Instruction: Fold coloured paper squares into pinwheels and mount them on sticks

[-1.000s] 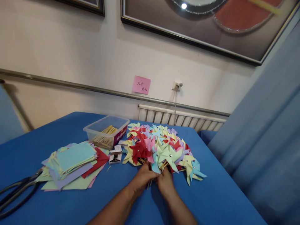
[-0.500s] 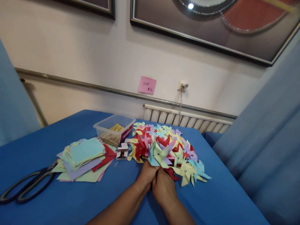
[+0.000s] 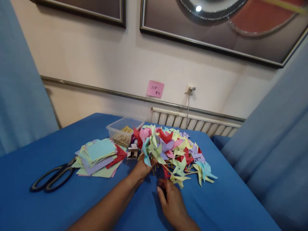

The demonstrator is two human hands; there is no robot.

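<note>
My left hand [image 3: 143, 166] is closed around the sticks of a bunch of paper pinwheels [image 3: 154, 146], lifted slightly off the table. Light green, red, pink, purple and blue blades fan out above it and hide part of the fingers. Closer to me, my right hand [image 3: 170, 197] is by the table surface, fingers loosely curled and thumb apart from them, with nothing visible in it. Just beyond its fingertips is a red pinwheel [image 3: 166, 171]. More pinwheels on sticks, among them a pale yellow pinwheel [image 3: 180, 179] and a blue pinwheel [image 3: 206, 170], lie to the right.
A stack of coloured paper [image 3: 101, 152] lies left on the blue tablecloth [image 3: 115, 205], with large scissors [image 3: 54, 178] beside it. Behind stand a clear plastic box [image 3: 115, 128] of sticks and a small open carton [image 3: 132, 153]. A radiator [image 3: 192, 123] runs along the wall.
My hands were together at the bunch's sticks and are now apart. The left has lifted the bunch up and left; the right has let go and drawn back toward me. The view shifted slightly.
</note>
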